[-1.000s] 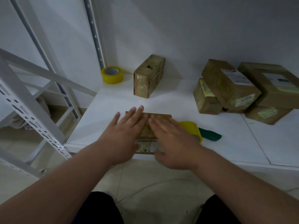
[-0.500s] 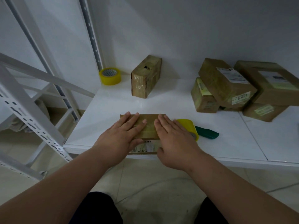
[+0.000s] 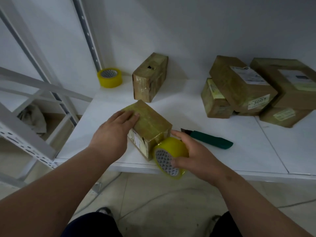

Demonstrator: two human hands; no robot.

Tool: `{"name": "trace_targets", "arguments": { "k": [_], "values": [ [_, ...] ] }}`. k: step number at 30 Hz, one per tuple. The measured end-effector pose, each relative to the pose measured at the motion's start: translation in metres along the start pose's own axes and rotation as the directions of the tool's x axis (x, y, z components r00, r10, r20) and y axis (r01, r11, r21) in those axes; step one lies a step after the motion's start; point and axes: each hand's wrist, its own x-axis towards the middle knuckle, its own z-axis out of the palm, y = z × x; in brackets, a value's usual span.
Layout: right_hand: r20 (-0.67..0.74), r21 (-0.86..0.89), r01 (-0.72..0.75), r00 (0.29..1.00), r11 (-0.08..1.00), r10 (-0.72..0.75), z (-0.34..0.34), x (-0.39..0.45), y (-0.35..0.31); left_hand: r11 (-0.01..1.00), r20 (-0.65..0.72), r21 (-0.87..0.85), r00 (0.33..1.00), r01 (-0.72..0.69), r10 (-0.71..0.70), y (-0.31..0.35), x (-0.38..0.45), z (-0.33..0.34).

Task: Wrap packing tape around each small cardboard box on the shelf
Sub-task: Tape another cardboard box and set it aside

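A small cardboard box [image 3: 152, 124] with glossy tape on its top sits turned at an angle near the front edge of the white shelf [image 3: 248, 151]. My left hand [image 3: 113, 132] lies flat on its top left part, fingers straight. My right hand [image 3: 193, 155] grips a yellow roll of packing tape [image 3: 168, 155] held on edge against the box's near right corner, at the shelf's front edge. A strip of tape runs from the roll onto the box.
A green utility knife [image 3: 210, 138] lies just right of the box. A second yellow tape roll [image 3: 109, 77] stands at the back left beside an upright taped box [image 3: 149, 77]. Several labelled boxes [image 3: 242, 86] are piled at the back right. A white metal rack frame [image 3: 25, 132] stands left.
Both hands were pressing flat on the box lying square to the edge. Now the box is turned at an angle, the left hand still rests on it and the right hand has picked up the tape roll.
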Motion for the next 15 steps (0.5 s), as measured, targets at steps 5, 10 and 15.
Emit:
{"name": "trace_targets", "arguments": {
  "k": [5, 10, 15],
  "values": [
    [-0.031, 0.249, -0.015, 0.999, 0.968, 0.024, 0.018, 0.0, 0.004, 0.823, 0.343, -0.508, 0.936, 0.255, -0.079, 0.008, 0.025, -0.009],
    [-0.073, 0.414, -0.069, 0.991, 0.908, 0.109, 0.027, 0.002, 0.01, 0.903, 0.256, -0.396, 0.964, 0.17, -0.069, 0.013, 0.03, 0.0],
    [-0.053, 0.49, -0.061, 0.994, 0.87, 0.1, 0.037, 0.0, 0.018, 0.878, 0.263, -0.439, 0.962, 0.19, -0.076, 0.007, 0.043, 0.002]
  ]
}}
